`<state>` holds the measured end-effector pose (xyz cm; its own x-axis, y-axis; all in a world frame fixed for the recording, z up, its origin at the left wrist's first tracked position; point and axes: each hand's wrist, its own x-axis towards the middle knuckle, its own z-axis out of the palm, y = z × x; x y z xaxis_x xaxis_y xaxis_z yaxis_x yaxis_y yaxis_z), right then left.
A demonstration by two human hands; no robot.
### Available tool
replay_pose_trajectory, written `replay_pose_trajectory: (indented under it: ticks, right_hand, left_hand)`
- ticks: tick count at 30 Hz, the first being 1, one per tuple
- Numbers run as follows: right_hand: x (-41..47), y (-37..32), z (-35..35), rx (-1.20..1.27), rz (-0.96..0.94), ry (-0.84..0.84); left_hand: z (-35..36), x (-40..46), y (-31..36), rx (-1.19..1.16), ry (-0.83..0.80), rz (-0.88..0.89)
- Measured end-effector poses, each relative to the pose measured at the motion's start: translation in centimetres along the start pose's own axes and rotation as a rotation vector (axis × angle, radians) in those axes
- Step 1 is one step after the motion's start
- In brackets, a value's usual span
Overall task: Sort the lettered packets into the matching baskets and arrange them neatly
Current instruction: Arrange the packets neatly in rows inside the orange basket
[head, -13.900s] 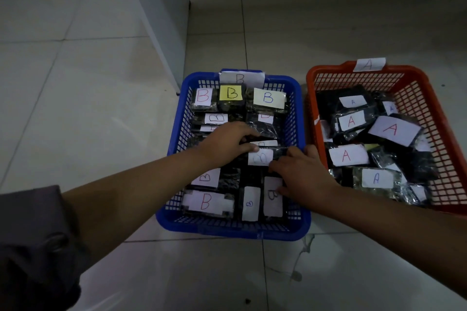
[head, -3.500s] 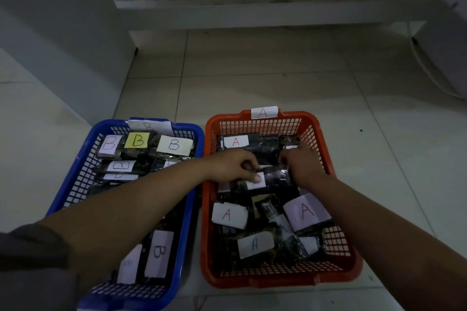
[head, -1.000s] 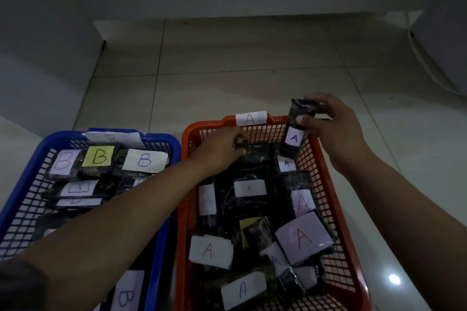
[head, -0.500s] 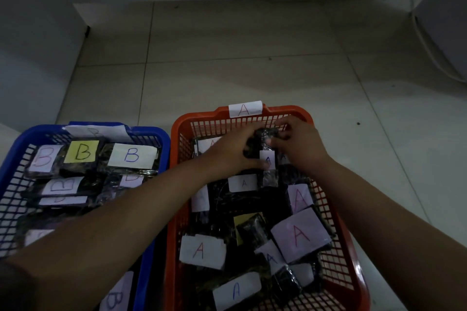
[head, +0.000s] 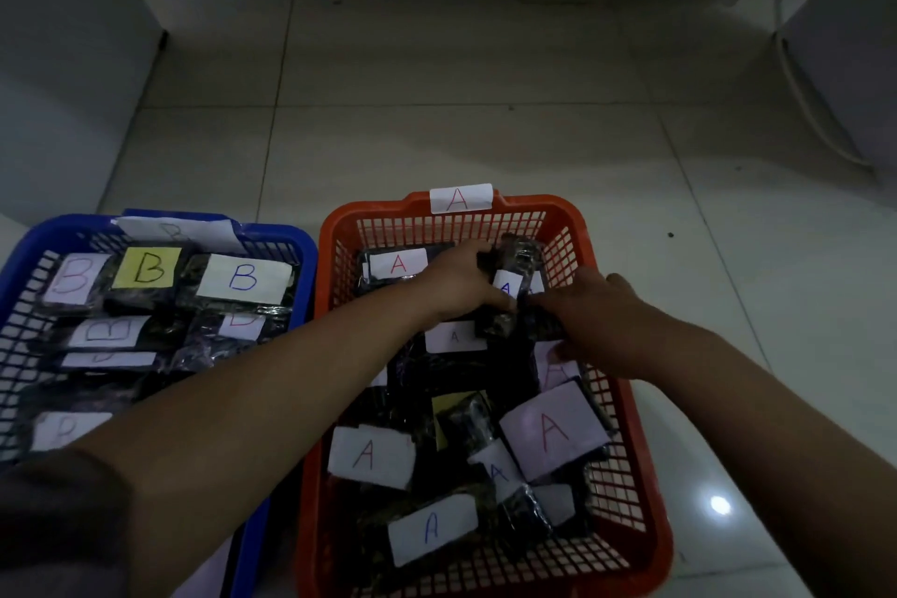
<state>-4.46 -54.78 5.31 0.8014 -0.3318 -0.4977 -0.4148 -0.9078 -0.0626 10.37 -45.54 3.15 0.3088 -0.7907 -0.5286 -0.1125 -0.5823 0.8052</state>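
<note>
Left hand (head: 456,287) grips an upright A packet (head: 509,291), long axis near-vertical, in the orange basket (head: 636,476); right hand's (head: 597,321) fingers unclear.

Two plastic mesh baskets sit side by side on a tiled floor. The blue basket (head: 296,253) on the left holds dark packets with paper labels lettered B, laid in rows, including a yellow-labelled packet (head: 145,268) at the far end. The orange basket (head: 645,490) on the right carries a paper tag marked A on its far rim and holds dark packets labelled A, lying loosely at mixed angles. One small A packet (head: 509,294) stands nearly upright near the far end
</note>
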Motion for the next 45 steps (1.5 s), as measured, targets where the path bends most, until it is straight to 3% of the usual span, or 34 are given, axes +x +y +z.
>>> replay_pose_trajectory:
  ticks: [5,8,15,19,29,33,39,45]
  right_hand:
    - [0.0,-0.4,0.0,-0.051,-0.008,0.029]
    - [-0.4,-0.5,-1.3,0.054,0.011,0.033]
    - [-2.2,-0.1,-4.3,0.662,0.007,0.439]
    - [-0.9,0.8,-6.0,0.761,0.028,0.596]
    - [3.0,-0.3,-1.8,0.541,0.124,0.531]
    - [2.7,-0.5,0.3,0.162,0.022,0.629]
    - [-1.3,0.6,0.8,-0.130,0.001,0.208]
    - [-0.7,0.6,1.6,-0.162,0.050,0.214]
  left_hand:
    - [-1.2,-0.8,0.2,-0.167,-0.001,-0.120]
    - [-2.2,-1.5,0.0,-0.168,0.042,-0.142]
    - [-5.5,-4.2,0.1,-0.184,0.031,-0.147]
    - [-5.5,-4.9,-0.3,-0.164,0.044,-0.140]
    - [-2.8,-3.7,-1.1,-0.179,0.072,-0.068]
    - [-1.6,-2.6,-1.2,-0.061,0.123,-0.022]
    - [-0.6,-1.3,-1.5,0.048,0.200,-0.033]
    - [-0.2,-1.0,-1.5,0.190,0.233,0.013]
